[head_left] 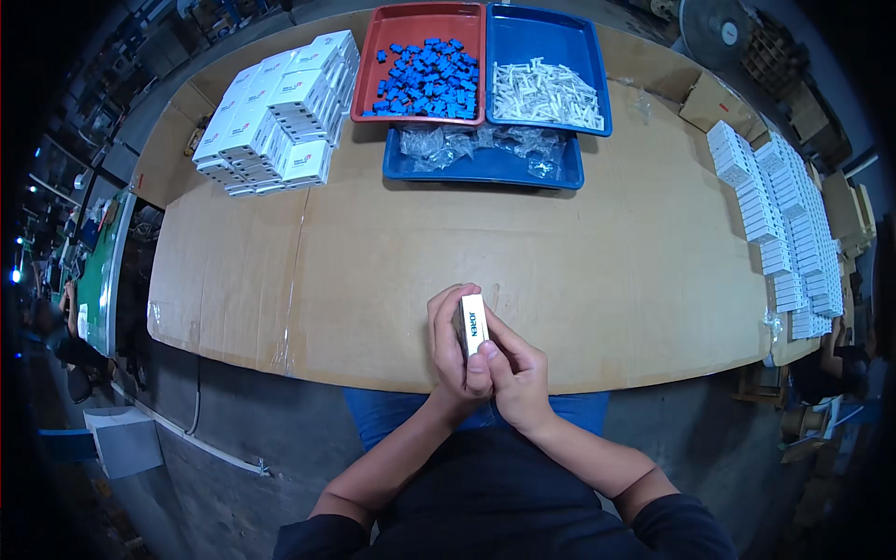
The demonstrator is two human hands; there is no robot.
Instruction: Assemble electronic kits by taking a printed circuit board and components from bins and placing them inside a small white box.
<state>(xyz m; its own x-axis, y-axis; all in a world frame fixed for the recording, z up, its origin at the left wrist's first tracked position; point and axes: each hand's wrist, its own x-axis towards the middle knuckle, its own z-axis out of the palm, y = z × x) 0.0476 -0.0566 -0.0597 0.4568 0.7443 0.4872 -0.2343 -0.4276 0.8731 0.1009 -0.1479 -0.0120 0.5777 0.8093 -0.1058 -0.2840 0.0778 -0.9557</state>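
Observation:
A small white box (pixel 473 322) with dark print stands on edge between my two hands, above the near part of the cardboard-covered table (pixel 392 261). My left hand (pixel 450 350) wraps its left side, with the thumb at the near end. On the other side my right hand (pixel 521 378) grips it, its thumb pressed close to the box's near end and its fingers along the right side. Both hands are closed on the same box. The box's underside and most of its sides are hidden by my fingers.
White boxes (pixel 303 91) are stacked at the far left, more white boxes (pixel 775 215) at the right. A red tray (pixel 373 56) holds blue parts; a blue tray (pixel 546 37) holds white plastic pieces. Below them, another blue tray (pixel 481 175) holds clear plastic bags.

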